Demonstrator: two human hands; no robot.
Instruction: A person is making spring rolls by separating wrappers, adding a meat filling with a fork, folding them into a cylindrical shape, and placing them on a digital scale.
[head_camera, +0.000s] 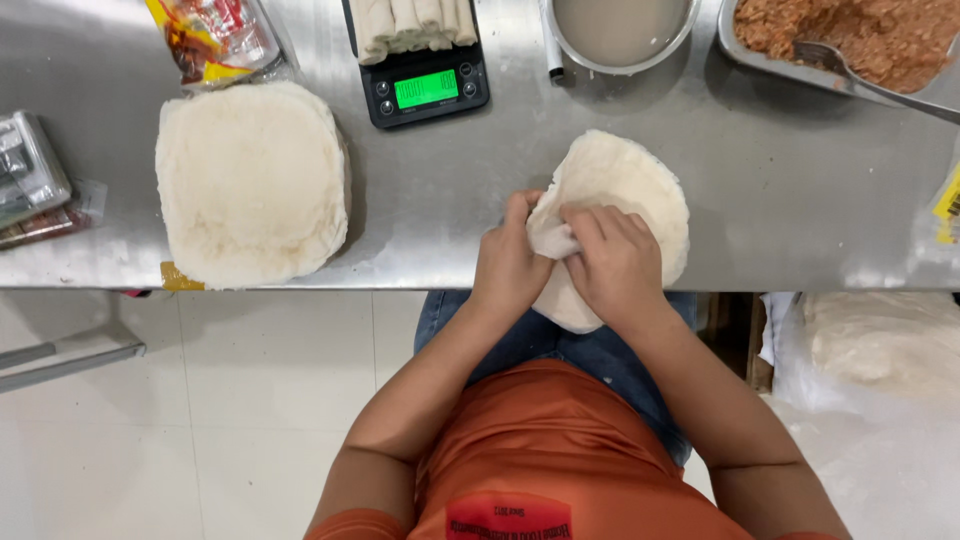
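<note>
Steel tabletop carries everything. At its near edge, left hand and right hand pinch a folded corner of a thin white wrapper, seemingly peeled back, pale and floury. Farther off sit a wrapper stack, scale and filling tray.

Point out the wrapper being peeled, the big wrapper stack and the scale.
wrapper (625, 190), head view, bare upper surface.
wrapper stack (252, 180), head view, middle of top sheet.
scale (426, 90), head view, its green display.
</note>
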